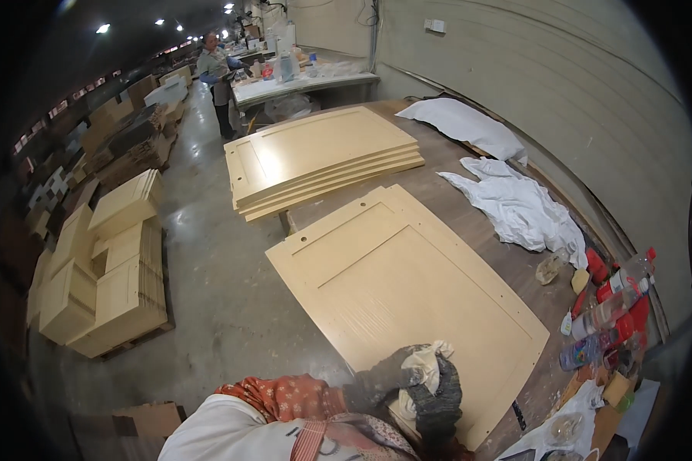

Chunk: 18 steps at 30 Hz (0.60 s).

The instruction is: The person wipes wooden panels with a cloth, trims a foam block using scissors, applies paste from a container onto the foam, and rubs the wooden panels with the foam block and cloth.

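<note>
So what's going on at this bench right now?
A person in dark work gloves is bunching a pale cloth in both hands, left hand and right hand, over the near end of a tan cabinet door panel lying flat on the workbench. A stack of similar panels sits farther along the bench, with white rags and bottles to the right.
</note>
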{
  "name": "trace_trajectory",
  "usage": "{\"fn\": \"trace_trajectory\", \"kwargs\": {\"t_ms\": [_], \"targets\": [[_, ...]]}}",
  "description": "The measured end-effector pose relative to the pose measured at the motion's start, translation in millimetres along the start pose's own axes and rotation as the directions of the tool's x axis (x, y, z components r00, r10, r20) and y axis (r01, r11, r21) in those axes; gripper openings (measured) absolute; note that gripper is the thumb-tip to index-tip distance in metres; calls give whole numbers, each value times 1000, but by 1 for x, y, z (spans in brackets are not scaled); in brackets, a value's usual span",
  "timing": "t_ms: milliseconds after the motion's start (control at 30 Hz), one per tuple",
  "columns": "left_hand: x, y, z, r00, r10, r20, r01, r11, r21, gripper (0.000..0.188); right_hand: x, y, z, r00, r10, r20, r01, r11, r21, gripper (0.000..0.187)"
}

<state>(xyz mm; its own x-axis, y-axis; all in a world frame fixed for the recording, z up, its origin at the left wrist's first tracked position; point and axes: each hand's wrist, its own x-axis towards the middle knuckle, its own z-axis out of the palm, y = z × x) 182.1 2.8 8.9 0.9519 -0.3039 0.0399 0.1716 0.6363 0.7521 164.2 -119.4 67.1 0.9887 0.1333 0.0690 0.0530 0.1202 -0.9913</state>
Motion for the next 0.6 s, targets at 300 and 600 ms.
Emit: {"fn": "trace_trajectory", "kwargs": {"t_ms": [300,600], "targets": [[-17,-11,-32,966,205,159,-250,896,368,53,8,-17,5,965,-194,177,252,875,-413,43],[-13,43,-8,861,315,-400,-258,947,190,48,27,-13,-11,708,-352,612,701,255,-666,65]]}}
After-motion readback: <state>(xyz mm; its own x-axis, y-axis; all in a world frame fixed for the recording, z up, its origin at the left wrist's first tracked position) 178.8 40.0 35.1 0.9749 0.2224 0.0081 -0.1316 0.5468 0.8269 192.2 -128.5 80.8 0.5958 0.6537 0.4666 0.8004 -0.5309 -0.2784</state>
